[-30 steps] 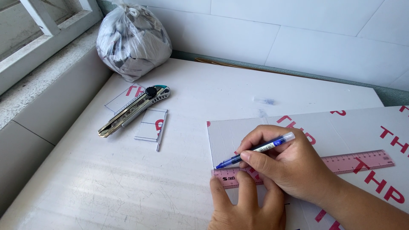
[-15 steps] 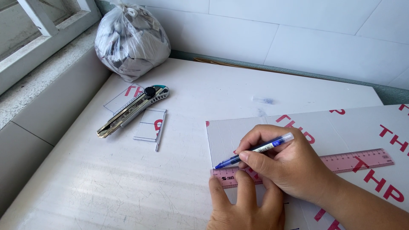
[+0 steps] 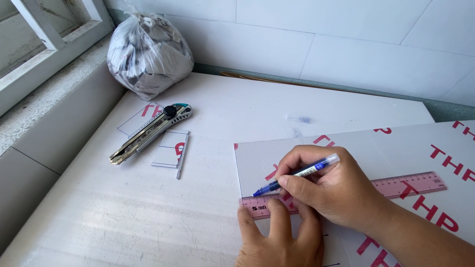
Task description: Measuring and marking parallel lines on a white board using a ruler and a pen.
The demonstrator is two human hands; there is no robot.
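The right hand (image 3: 336, 190) has its fingers closed around a slim blue-and-clear plastic pen (image 3: 296, 174), gripped near the lower end. The pen's long axis runs from upper right, where its clear cap end sticks out past the knuckles, down to lower left, where the dark blue tip points at the upper edge of a translucent pink plastic ruler (image 3: 410, 184). The tip sits just beside the ruler's left end, close to the left edge of the white foam board with red lettering (image 3: 396, 148) that carries it. The ruler's long axis lies across the board, rising slightly to the right.

The left hand (image 3: 279, 237) presses flat on the ruler's left end from the near side, fingers spread and holding nothing. It is directly below the pen tip.

Well apart, toward the desk's (image 3: 148, 217) left edge, lie a silver utility knife with a black wheel (image 3: 151, 132) and small cut white board pieces (image 3: 170, 148); a knotted plastic bag (image 3: 148, 49) sits at the far left corner.
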